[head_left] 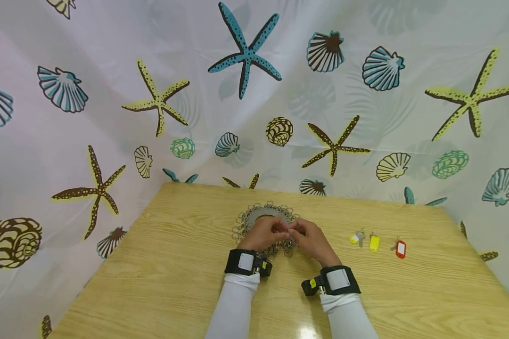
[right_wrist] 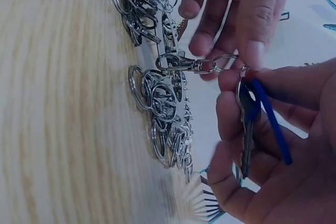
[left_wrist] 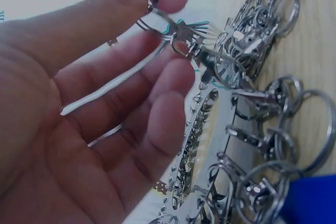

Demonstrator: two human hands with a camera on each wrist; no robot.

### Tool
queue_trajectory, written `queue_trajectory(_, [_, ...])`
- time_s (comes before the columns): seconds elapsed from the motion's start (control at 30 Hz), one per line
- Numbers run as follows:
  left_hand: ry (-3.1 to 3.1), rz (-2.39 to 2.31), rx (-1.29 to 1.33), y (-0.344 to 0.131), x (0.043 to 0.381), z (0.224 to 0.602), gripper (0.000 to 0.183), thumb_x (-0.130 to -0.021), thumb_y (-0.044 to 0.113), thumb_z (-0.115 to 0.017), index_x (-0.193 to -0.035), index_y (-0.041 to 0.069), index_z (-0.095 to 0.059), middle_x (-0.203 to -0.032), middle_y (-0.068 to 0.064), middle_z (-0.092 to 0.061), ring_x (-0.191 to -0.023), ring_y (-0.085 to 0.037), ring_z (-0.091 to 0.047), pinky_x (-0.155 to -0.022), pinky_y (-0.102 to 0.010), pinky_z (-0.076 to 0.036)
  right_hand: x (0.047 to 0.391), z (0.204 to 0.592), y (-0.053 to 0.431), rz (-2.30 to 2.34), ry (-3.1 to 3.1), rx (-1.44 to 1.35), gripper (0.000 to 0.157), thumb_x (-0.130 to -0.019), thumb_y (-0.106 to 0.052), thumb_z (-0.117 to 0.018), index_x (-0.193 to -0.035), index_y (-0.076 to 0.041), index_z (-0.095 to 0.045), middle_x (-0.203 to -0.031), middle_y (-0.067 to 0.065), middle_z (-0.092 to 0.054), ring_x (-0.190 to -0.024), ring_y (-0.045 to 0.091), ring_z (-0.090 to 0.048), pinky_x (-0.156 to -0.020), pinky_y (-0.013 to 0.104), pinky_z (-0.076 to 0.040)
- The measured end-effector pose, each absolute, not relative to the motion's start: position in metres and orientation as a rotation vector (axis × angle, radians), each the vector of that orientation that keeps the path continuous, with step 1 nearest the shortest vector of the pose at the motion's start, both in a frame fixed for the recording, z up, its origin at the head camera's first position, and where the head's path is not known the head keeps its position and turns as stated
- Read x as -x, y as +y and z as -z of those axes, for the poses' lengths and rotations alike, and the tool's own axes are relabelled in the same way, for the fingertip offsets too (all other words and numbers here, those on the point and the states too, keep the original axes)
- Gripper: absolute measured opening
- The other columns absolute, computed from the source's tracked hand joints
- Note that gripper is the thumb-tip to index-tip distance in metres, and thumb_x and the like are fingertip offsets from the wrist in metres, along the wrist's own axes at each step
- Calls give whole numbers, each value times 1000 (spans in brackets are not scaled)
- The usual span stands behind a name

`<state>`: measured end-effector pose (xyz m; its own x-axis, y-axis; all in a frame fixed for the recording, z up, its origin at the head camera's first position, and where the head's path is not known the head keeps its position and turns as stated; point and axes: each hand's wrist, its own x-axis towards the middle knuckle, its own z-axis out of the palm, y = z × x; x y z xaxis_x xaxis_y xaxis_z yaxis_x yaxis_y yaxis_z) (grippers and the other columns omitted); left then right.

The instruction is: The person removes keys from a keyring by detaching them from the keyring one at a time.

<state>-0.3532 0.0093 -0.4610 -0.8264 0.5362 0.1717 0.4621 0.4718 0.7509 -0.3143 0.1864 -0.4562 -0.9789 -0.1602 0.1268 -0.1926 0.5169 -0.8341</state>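
Observation:
Above the round grey metal key holder (head_left: 256,214), both hands meet fingertip to fingertip. My left hand (head_left: 260,233) pinches a split ring (left_wrist: 157,22) between thumb and fingers. That ring hangs from a swivel clasp (right_wrist: 191,65) hooked to the holder's edge. In my right hand (head_left: 313,239), thumb and fingers grip a silver key (right_wrist: 247,140) and a blue key tag (right_wrist: 273,124), close against the split ring. The right wrist view shows the key pointing down over the curled fingers. Many rings and clasps (right_wrist: 157,98) hang around the holder's edge.
Right of the hands on the wooden table (head_left: 174,282) lie two yellow key tags, one at left (head_left: 354,239) and one beside it (head_left: 374,243), and a red tag (head_left: 400,249), with keys. Another blue tag (left_wrist: 310,203) sits by the holder. A patterned curtain (head_left: 254,117) borders the table.

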Motion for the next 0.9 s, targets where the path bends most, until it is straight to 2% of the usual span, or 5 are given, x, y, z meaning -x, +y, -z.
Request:
queue_trajectory(0.13, [2608, -1240, -847, 7, 351, 459, 18, -93, 28, -66, -101, 14, -74, -91, 4, -67, -77, -8, -59, -68, -25, -48, 313, 456, 187, -1462, -2697, -389, 7, -97, -9, -57, -99, -6, -63, -90, 8, -66, -81, 33, -62, -62, 31, -44])
queue_trajectory(0.3, [2589, -1201, -822, 6, 350, 458, 17, -95, 28, -64, -97, 16, -76, -82, 5, -65, -65, -9, -51, -60, -25, -41, 313, 457, 188, -1453, -2693, -424, 7, -98, -9, -57, -100, -6, -63, -90, 6, -65, -83, 32, -63, -65, 32, -44])
queue_trajectory(0.47, [2623, -1215, -843, 7, 353, 460, 13, -93, 24, -67, -96, 14, -74, -85, 6, -66, -72, -7, -57, -65, -24, -47, 314, 456, 186, -1468, -2712, -382, 7, -97, -10, -59, -99, -6, -64, -89, 8, -66, -80, 23, -61, -67, 31, -45])
queue_trajectory(0.63, [2622, -1229, -816, 7, 354, 461, 15, -93, 22, -68, -103, 13, -72, -91, 4, -67, -81, -7, -61, -70, -25, -51, 314, 456, 185, -1460, -2736, -314, 10, -95, -10, -61, -98, -4, -68, -88, 9, -67, -74, 14, -58, -64, 29, -45])
queue_trajectory(0.9, [2631, -1224, -800, 8, 353, 460, 14, -90, 18, -70, -104, 15, -72, -91, 5, -66, -81, -7, -62, -69, -24, -50, 314, 457, 185, -1369, -2749, -324, 12, -95, -11, -61, -95, -5, -72, -85, 8, -68, -67, 12, -54, -60, 29, -42])
